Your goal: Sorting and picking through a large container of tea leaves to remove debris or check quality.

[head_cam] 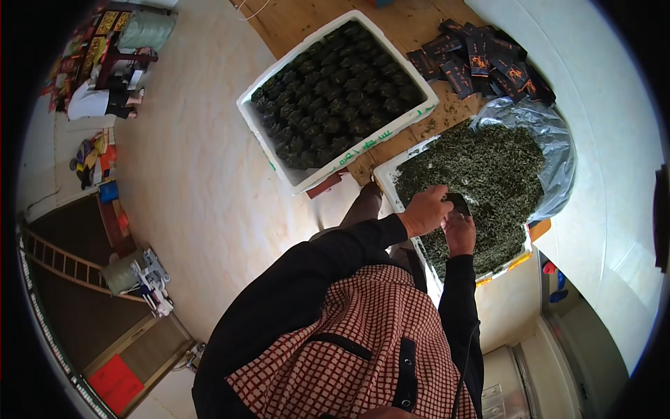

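My left hand [426, 210] and my right hand [460, 234] meet over a white foam box [386, 175] heaped with dried green leaves [487, 178], which look like loose tea. Between my fingers is a small black packet [458, 203]. My right hand grips its near end, and my left fingertips pinch its side. Whether anything is inside the packet cannot be seen. Clear plastic sheeting [556, 162] lines the far right side of the box. Up and to the left stands a second white foam box [361, 152], filled with rows of dark, gathered-top bundles [335, 99].
A pile of flat black packets [476, 60] with orange print lies on the wooden table [419, 21], beside a white wall [591, 78]. Leaf crumbs dot the wood. Across the floor [209, 157], another person [91, 102] bends near shelves. A wooden ladder [63, 262] lies at left.
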Action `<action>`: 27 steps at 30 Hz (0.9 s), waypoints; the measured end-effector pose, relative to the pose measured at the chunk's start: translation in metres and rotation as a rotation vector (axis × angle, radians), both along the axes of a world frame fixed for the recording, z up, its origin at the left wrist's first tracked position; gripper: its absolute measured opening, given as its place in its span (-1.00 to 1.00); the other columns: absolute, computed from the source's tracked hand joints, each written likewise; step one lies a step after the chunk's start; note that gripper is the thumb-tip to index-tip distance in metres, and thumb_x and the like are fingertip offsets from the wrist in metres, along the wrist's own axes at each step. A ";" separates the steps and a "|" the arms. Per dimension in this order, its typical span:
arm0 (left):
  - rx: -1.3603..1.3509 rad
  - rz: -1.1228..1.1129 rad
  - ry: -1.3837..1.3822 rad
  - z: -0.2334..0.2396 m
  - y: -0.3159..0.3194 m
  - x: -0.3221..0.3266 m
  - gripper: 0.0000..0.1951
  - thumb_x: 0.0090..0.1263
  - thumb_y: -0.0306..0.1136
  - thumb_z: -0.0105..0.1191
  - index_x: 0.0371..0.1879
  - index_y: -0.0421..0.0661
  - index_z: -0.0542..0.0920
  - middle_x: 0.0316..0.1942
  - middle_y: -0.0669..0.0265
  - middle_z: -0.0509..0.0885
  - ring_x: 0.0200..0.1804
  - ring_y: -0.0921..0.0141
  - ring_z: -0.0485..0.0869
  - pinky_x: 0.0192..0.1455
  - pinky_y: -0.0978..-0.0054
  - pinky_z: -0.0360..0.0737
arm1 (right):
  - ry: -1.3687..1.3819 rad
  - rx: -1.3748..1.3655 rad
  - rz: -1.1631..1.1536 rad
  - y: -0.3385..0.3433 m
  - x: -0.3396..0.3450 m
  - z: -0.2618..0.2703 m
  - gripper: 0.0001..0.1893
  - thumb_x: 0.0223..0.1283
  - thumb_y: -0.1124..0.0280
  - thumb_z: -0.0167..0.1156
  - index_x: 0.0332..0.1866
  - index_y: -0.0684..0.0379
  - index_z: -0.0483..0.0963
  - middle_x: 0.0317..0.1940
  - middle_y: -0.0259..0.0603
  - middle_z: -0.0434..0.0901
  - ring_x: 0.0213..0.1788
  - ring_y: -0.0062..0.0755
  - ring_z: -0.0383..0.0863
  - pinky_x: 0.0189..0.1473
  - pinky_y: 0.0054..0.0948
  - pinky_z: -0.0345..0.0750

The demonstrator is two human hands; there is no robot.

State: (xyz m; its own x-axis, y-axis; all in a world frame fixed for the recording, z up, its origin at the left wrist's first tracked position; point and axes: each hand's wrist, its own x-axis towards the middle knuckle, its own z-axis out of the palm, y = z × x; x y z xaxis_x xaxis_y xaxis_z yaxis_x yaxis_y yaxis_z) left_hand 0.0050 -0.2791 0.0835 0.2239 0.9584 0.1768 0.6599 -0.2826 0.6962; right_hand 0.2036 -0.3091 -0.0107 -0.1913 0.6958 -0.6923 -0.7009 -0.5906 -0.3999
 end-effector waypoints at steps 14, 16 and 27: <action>-0.102 0.569 0.131 0.103 -0.089 -0.211 -0.89 0.37 -0.55 0.20 -0.17 -0.27 0.65 -0.29 0.08 0.63 -0.26 0.13 0.65 -0.23 0.34 0.59 | -0.251 -0.103 0.177 -0.009 -0.003 -0.003 -0.75 0.43 0.62 0.05 0.16 0.32 0.41 -0.05 -0.02 0.68 -0.19 -0.21 0.76 -0.23 -0.32 0.71; -0.084 0.670 0.222 0.121 -0.103 -0.235 -0.90 0.38 -0.56 0.19 -0.17 -0.26 0.66 -0.26 0.08 0.66 -0.23 0.14 0.67 -0.18 0.35 0.61 | -0.223 -0.127 0.151 -0.014 0.000 -0.007 -0.73 0.41 0.66 0.04 0.17 0.34 0.41 -0.06 -0.01 0.68 -0.19 -0.19 0.76 -0.24 -0.32 0.71; -0.025 0.759 0.389 0.072 -0.131 -0.277 -0.91 0.36 -0.52 0.21 -0.21 -0.15 0.71 -0.25 0.11 0.69 -0.21 0.04 0.70 -0.19 0.22 0.65 | -0.287 -0.137 0.194 -0.020 0.002 -0.018 -0.72 0.40 0.66 0.06 0.17 0.28 0.41 -0.07 0.01 0.67 -0.20 -0.17 0.74 -0.26 -0.31 0.70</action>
